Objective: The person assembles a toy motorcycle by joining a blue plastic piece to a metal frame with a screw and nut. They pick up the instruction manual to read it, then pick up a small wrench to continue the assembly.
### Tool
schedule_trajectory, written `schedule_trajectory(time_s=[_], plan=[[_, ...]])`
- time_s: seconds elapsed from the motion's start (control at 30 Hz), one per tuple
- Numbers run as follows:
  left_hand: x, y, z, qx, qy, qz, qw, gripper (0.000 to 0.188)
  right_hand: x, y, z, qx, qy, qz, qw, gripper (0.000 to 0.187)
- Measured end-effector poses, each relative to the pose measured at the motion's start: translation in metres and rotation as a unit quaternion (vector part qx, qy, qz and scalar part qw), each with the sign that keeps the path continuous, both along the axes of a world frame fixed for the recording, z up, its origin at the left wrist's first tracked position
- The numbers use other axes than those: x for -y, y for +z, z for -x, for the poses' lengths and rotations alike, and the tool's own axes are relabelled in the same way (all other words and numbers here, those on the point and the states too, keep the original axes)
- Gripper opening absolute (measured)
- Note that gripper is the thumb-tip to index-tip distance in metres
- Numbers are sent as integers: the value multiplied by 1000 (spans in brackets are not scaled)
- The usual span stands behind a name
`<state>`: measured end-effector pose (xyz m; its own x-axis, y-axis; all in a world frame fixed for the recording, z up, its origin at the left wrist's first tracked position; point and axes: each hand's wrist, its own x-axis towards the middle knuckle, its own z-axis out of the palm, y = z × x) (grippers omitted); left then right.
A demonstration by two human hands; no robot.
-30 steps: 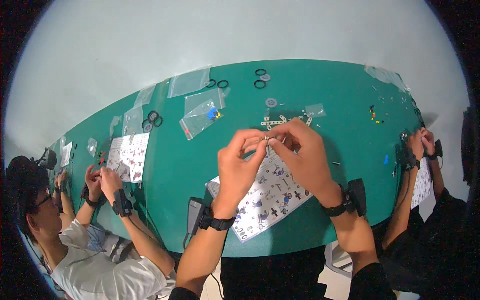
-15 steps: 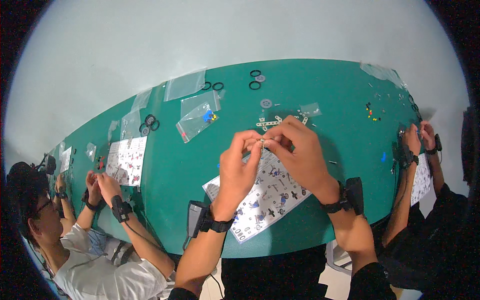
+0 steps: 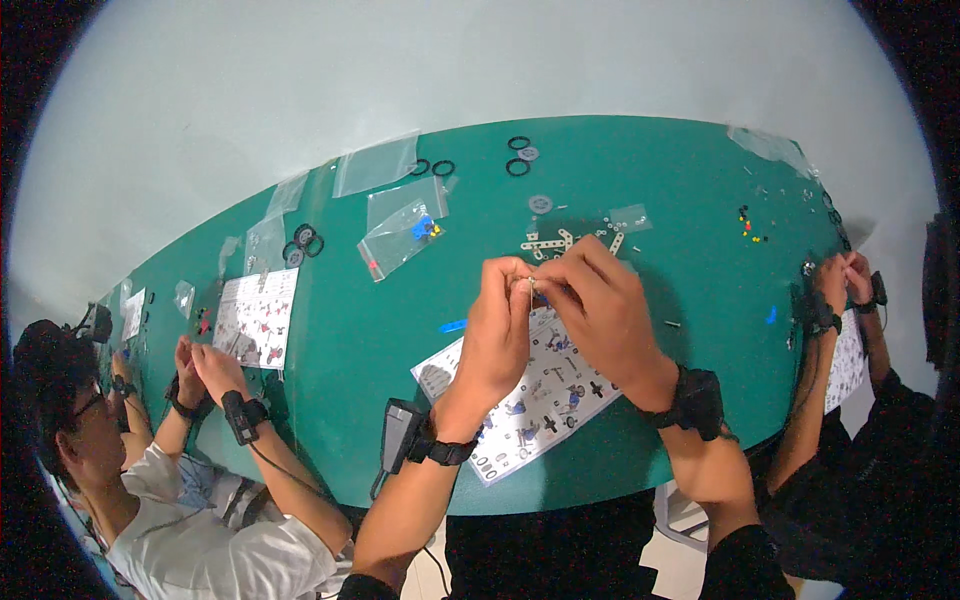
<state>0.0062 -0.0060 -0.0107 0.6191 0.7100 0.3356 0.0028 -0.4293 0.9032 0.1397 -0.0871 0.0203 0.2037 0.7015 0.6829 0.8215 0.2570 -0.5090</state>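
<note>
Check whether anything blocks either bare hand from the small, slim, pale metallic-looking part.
Nothing visible does: the left hand and right hand meet directly at the part; the white printed paper sheet lies beneath, not between.

No words or numbers can be read. The middle picture sheet [image 3: 545, 405] and the left picture sheet [image 3: 255, 315] have tiny marks, too small and blurry to make out.

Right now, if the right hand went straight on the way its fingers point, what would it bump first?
Most likely the left hand, whose fingertips face those of the right hand around a small piece. Whether they already touch is hard to tell.
</note>
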Motion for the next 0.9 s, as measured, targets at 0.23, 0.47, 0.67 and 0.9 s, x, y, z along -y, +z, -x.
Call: schedule_trajectory(time_s=[0.23,0.47,0.67,0.9], plan=[[-1,-6,-1,11,-3,-12,1000,16,-2,-4,0,33,1,1,999,14],[-6,-8,-2,-1,24,1,1000,28,0,-4,1,6,22,26,999,16],[-7,-8,-1,30,22,22,999,28,-3,-9,3,19,19,17,999,17],[-8,-11,-2,60,-40,164,984,21,-3,-5,-9,-15,24,56,998,11]])
